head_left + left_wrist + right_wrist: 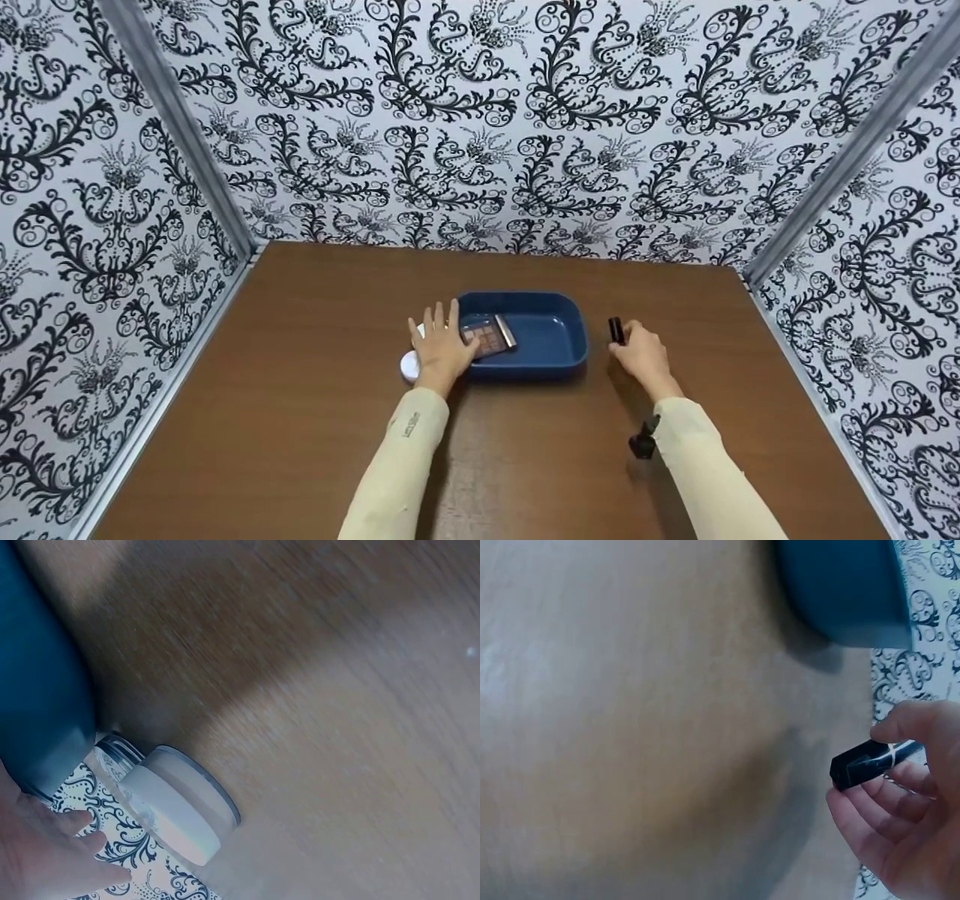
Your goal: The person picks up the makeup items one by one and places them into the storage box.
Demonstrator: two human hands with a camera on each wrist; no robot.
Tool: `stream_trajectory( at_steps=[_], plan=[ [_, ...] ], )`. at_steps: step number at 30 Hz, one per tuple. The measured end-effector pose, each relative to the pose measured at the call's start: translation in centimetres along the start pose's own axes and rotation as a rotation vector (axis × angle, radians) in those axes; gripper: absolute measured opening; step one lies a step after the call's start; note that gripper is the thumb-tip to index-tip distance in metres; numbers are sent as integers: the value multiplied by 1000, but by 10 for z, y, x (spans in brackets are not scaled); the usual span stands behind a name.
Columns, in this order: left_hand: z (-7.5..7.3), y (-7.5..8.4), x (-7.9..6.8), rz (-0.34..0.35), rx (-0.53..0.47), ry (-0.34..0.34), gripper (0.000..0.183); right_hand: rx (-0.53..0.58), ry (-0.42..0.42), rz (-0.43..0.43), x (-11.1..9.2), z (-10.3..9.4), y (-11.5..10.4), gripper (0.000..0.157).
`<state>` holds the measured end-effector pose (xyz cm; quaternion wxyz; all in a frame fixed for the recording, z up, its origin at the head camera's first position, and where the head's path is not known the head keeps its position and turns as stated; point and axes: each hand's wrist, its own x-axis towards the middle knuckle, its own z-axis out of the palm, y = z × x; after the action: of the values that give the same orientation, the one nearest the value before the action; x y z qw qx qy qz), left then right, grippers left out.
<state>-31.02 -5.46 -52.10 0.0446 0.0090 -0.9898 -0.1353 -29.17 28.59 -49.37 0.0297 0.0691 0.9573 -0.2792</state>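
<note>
My right hand pinches a black lipstick-like tube between thumb and fingers, just right of the blue tray. A thin pale band rings the tube. My left hand lies over the tray's left end with its fingers straight and spread; whether it touches the rim I cannot tell. Beside its thumb, an eyeshadow palette with several pans leans inside the tray. On the table just left of the tray, partly behind the left hand, is a white-lidded jar. A smaller clear, dark-rimmed item shows next to it.
The brown wooden table runs back to a black-and-white patterned wall. Similar patterned panels stand at both sides, joined by grey metal posts. A black wrist device hangs by the right sleeve.
</note>
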Motion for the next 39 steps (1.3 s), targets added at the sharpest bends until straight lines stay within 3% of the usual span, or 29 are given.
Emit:
stream_trajectory(
  at_steps=[8, 14, 18, 25, 33, 39],
  plan=[
    [5, -2, 4, -17, -3, -30, 83, 69, 179, -117, 5, -5, -19, 47],
    [4, 0, 6, -20, -2, -36, 83, 122, 237, -178, 5, -8, -45, 40],
    [3, 1, 4, -14, 5, -31, 83, 171, 240, -184, 2, -5, -61, 41],
    [4, -2, 3, -16, 0, -15, 81, 228, 247, -241, -3, 10, -82, 57],
    [2, -1, 1, -16, -9, -8, 81, 206, 169, -234, -4, 35, -88, 26],
    [0, 1, 1, -17, -30, -3, 81, 170, 116, -244, -4, 49, -91, 22]
  ],
)
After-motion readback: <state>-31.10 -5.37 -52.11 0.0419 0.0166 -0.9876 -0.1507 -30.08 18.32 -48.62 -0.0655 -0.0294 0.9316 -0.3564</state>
